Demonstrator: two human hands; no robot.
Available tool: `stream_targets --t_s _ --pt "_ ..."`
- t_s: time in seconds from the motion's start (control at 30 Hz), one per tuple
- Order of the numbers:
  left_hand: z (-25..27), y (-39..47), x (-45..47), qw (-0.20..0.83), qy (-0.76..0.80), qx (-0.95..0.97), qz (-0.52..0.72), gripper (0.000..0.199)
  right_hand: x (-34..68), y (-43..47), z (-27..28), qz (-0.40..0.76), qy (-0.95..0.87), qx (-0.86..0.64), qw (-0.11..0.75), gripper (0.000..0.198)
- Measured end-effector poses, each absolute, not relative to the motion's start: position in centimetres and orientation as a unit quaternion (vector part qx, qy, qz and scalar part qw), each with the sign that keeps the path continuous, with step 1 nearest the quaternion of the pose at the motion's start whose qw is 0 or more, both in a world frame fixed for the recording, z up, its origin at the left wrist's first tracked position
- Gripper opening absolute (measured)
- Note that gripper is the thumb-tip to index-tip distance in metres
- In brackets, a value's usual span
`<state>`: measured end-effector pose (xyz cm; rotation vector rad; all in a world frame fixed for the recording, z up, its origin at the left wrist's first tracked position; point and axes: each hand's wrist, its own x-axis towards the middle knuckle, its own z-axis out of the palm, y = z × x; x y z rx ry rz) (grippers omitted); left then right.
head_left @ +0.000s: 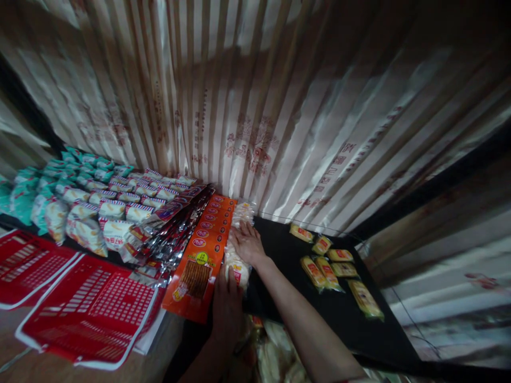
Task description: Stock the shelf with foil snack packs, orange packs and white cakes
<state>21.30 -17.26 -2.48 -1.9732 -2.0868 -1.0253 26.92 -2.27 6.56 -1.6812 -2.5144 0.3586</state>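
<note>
A narrow row of clear packets with pale contents (237, 268) runs along the shelf beside a large orange snack packet (199, 255). My right hand (248, 246) lies on the far part of the row, palm down with its fingers stretched out. At the near end, my left hand (228, 298) rests against the packets and the orange packet's edge, fingers extended. Neither hand is wrapped around anything. Part of the row is hidden beneath my hands.
Several small yellow packets (340, 255) lie on the black shelf (275, 266) at right. To the left stand dark snack packets (179, 229), white-and-blue bags (138, 213) and green bags (24, 197). Red baskets (96, 308) are below left. A pleated printed curtain (255, 106) hangs behind.
</note>
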Motion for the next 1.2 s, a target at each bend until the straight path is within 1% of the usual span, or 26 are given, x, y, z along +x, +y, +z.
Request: stream_targets --t_s 0.27,0.47,0.57,0.67,0.77,0.83,0.9,0.97,1.07,1.13,1.2 --pt "-2.4 -16.6 21.4 0.037 -0.691 -0.626 -0.36 0.052 26.8 -2.3 6.4 0.112 -0.815 -0.566 0.064 0.054" --pt "-1.8 -16.6 21.4 0.026 -0.695 -0.61 -0.381 0.043 26.8 -2.2 6.2 0.133 -0.81 -0.566 0.077 0.053" --pt "-1.5 -16.9 21.2 0.017 -0.692 -0.615 -0.379 0.04 27.2 -2.7 6.3 0.117 -0.813 -0.552 0.146 0.05" --pt "-1.5 -17.4 20.9 0.003 -0.676 -0.632 -0.379 0.041 28.3 -4.4 6.2 0.098 -0.792 -0.539 0.268 0.047" --pt "-1.7 -18.1 20.5 0.006 -0.654 -0.651 -0.385 0.044 30.2 -7.6 6.0 0.107 -0.747 -0.536 0.377 0.042" --pt "-1.9 -19.2 20.4 0.023 -0.628 -0.666 -0.401 0.043 31.9 -10.4 5.6 0.116 -0.718 -0.539 0.425 0.038" --pt "-2.1 -20.7 20.6 0.014 -0.588 -0.698 -0.409 0.038 34.0 -13.4 4.9 0.12 -0.693 -0.55 0.451 0.035" --pt "-2.4 -22.6 21.0 -0.047 -0.55 -0.739 -0.386 0.035 36.4 -16.6 3.7 0.105 -0.67 -0.577 0.456 0.033" --pt "-2.9 -25.1 22.4 -0.195 -0.536 -0.755 -0.323 0.037 39.8 -21.0 1.2 0.096 -0.648 -0.627 0.421 0.03" --pt "-3.3 -26.0 23.7 -0.302 -0.544 -0.717 -0.315 0.04 41.6 -23.4 -0.8 0.091 -0.65 -0.651 0.383 0.03" --pt "-3.9 -25.9 25.2 -0.401 -0.565 -0.64 -0.332 0.039 43.0 -25.2 -2.9 0.083 -0.669 -0.657 0.339 0.031"
